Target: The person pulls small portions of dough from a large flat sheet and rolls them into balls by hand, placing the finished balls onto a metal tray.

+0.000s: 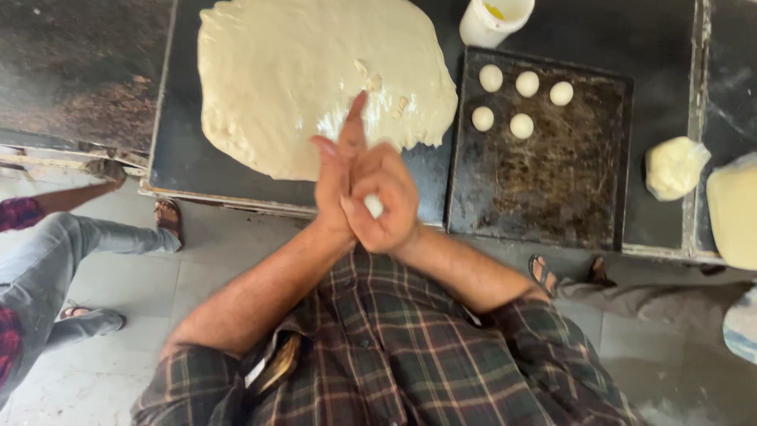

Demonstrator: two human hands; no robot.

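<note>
My left hand (337, 170) and my right hand (386, 201) are pressed together in front of my chest, with a small white piece of dough (374, 207) held between the palms. The left fingers point up toward the big flat sheet of pale dough (300, 71) spread on the dark worktop (177, 150). To the right lies a dark, worn baking tray (552, 181) with several small round dough balls (522, 126) in its far corner.
A white cup (493, 20) with something yellow stands behind the tray. A lump of dough in a clear bag (672, 167) and a pale mass (733, 217) sit at right. One person's legs (47, 260) are at left, another's sandalled feet (564, 272) at right.
</note>
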